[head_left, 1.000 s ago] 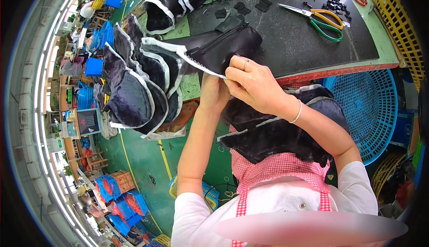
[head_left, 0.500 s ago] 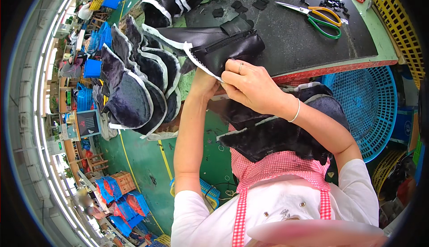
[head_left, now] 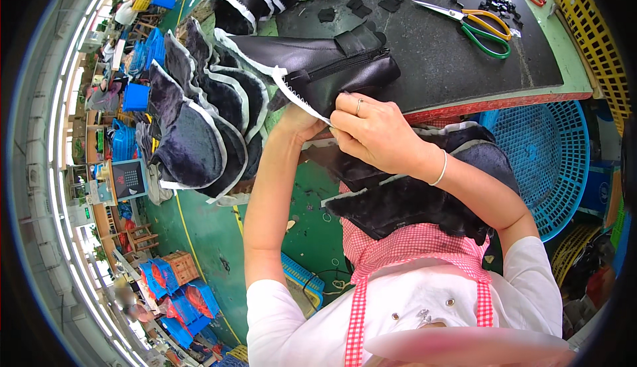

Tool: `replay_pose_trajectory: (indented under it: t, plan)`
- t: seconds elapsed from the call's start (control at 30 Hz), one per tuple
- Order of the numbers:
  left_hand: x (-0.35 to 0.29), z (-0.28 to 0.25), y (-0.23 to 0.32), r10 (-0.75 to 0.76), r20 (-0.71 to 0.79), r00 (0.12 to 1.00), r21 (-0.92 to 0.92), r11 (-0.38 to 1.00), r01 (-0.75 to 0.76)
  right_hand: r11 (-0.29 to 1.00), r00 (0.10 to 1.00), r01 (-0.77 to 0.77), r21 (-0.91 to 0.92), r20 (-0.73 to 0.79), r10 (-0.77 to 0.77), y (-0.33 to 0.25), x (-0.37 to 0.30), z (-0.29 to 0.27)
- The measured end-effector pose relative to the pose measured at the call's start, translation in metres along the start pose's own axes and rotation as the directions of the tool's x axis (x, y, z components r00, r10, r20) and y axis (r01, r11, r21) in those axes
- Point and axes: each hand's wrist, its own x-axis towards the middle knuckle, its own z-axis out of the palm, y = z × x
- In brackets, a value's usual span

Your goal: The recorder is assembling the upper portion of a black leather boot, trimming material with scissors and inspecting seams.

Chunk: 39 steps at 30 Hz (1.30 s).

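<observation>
A black leather boot upper (head_left: 288, 52) with a zipper (head_left: 348, 64) and a white edge lies over the near side of the table. At its near white edge, my right hand (head_left: 378, 131) is closed in a pinch, thumb and fingers together on the rim. My left hand (head_left: 300, 125) grips the same edge from the left; most of its fingers are hidden beneath the upper. Dark furry-lined boot pieces (head_left: 189, 145) with white borders are stacked to the left. More black furry pieces (head_left: 411, 204) rest across my lap on a red checked apron (head_left: 411, 251).
Scissors (head_left: 474, 27) with orange and green handles lie on the black tabletop (head_left: 424, 68), near small black parts (head_left: 501, 5) and black patches (head_left: 358, 7). A blue basket (head_left: 577, 161) stands at right, below a yellow crate (head_left: 590, 28). More black uppers (head_left: 235, 12) lie at the back.
The boot upper has shifted slightly to the right at its far end. My left forearm has swung a little to the left. My right hand keeps its pinch on the edge.
</observation>
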Motion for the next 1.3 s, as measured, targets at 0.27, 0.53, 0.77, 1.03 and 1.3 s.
replay_pose_trajectory:
  t: [0.27,0.53,0.77,1.03,1.3]
  plan:
    - [-0.026,0.002,0.016,-0.001,-0.016,1.000,-0.055,0.998,0.000,0.986,0.993,-0.108,0.129,-0.040,0.114,0.001,0.018,-0.016]
    - [-0.074,0.007,0.024,0.162,-0.012,0.987,-0.123,0.979,-0.162,0.954,0.984,-0.169,0.248,-0.019,0.180,0.010,0.026,-0.021]
    - [-0.083,-0.001,0.020,0.176,-0.036,0.984,-0.144,0.973,-0.179,0.950,0.981,-0.184,0.253,-0.018,0.194,0.006,0.030,-0.016]
    - [-0.067,0.006,0.001,0.492,-0.278,0.825,0.073,0.867,-0.492,0.985,0.993,-0.114,0.130,0.002,0.114,-0.003,0.026,-0.001]
    - [-0.023,0.012,0.000,0.394,-0.305,0.867,0.265,0.910,-0.320,0.965,0.948,-0.024,0.262,-0.301,0.105,0.010,0.015,-0.004]
